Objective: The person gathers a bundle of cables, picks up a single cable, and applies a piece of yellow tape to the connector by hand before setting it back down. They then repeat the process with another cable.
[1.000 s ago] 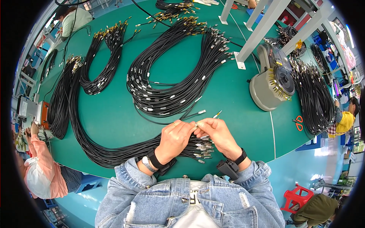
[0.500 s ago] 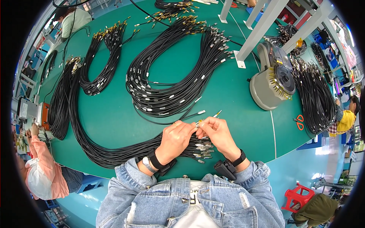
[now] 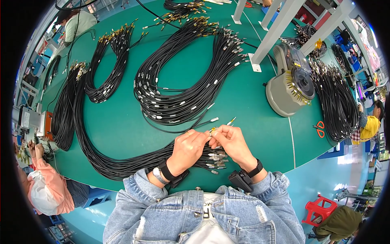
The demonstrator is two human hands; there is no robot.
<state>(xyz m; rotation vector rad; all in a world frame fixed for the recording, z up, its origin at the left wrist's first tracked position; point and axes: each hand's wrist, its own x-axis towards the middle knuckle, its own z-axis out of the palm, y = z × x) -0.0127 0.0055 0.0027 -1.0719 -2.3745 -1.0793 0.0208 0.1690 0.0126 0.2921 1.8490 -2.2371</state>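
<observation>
My left hand (image 3: 189,148) and my right hand (image 3: 230,142) meet in front of me, fingers pinched together on the end of a black cable. A bit of yellow tape (image 3: 213,129) shows between the fingertips; the connector under it is mostly hidden. Past my right fingers pokes a thin tip with a yellow end (image 3: 231,120). A thick bundle of black cables (image 3: 118,162) curves in from the left and passes under my left hand. Its silver connector ends (image 3: 215,158) lie fanned out beneath both hands. One loose cable plug (image 3: 214,120) rests just beyond them.
A large looped cable bundle (image 3: 178,93) lies ahead on the green table (image 3: 252,97). At right stand a grey round tape dispenser (image 3: 290,87) with yellow tabs, orange-handled scissors (image 3: 320,129) and another cable bundle (image 3: 333,97). Grey metal posts (image 3: 270,36) rise behind. A co-worker (image 3: 48,183) sits at left.
My hands keep the same pinch in nearly the same spot. The co-worker's hands at the left have shifted slightly.
</observation>
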